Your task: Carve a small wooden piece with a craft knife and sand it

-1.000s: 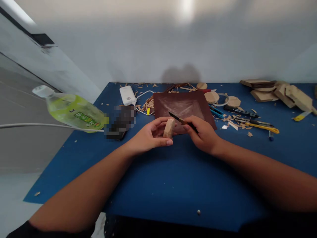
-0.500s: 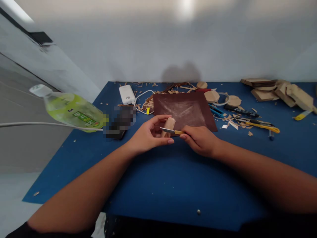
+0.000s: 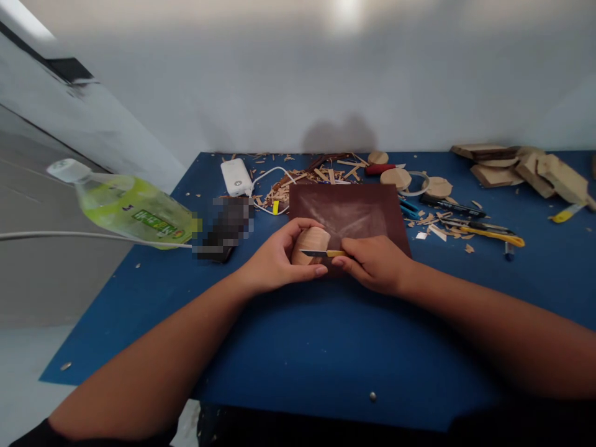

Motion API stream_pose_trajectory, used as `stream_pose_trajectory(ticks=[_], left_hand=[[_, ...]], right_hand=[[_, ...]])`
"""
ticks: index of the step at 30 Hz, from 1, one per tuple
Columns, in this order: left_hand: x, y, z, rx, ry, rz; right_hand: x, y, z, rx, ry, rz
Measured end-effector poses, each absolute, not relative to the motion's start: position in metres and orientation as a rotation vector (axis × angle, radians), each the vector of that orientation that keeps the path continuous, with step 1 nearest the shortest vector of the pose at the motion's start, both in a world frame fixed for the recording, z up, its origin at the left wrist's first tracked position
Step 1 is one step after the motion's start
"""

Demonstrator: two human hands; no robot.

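My left hand (image 3: 274, 257) grips a pale round wooden disc (image 3: 311, 241) between thumb and fingers, its broad face turned up toward me. In my right hand (image 3: 375, 264) is a knife (image 3: 321, 253) with a yellow handle, held in a closed fist with the blade pointing left. The blade lies across the disc's face; whether it touches the wood I cannot tell. Under and behind both hands is a dark brown sheet of sandpaper (image 3: 358, 208), dusted with pale powder.
Wood shavings (image 3: 284, 189), a white power bank (image 3: 235, 177), a dark phone (image 3: 226, 230) and a tilted green bottle (image 3: 135, 211) are on the left. Rightward lie wooden discs (image 3: 437, 186), a marker (image 3: 451, 206), a yellow cutter (image 3: 498, 236) and stacked wood blocks (image 3: 535, 171).
My left hand has turned the wooden disc from edge-on to face-up. The knife has shifted slightly down with my right hand. The sandpaper's near edge sits a little lower.
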State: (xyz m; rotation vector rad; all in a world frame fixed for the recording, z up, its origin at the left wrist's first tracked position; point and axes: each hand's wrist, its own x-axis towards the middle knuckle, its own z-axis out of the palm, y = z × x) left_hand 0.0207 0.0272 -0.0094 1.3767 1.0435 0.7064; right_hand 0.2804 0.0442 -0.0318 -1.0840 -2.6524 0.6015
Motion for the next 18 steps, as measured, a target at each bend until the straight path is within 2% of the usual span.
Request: stream_pose_trajectory(ticks=[12,18], left_hand=[[0.0215,0.0239,-0.0080,1.386,1.047,0.672],[0.0235,0.0247,-0.0070,1.389,1.064,0.692]], right_hand=[[0.2812,0.0481,-0.0287,-1.206,-2.641,0.452],[0.2804,0.0451,-0.0277,-1.156,-2.686,0.487]])
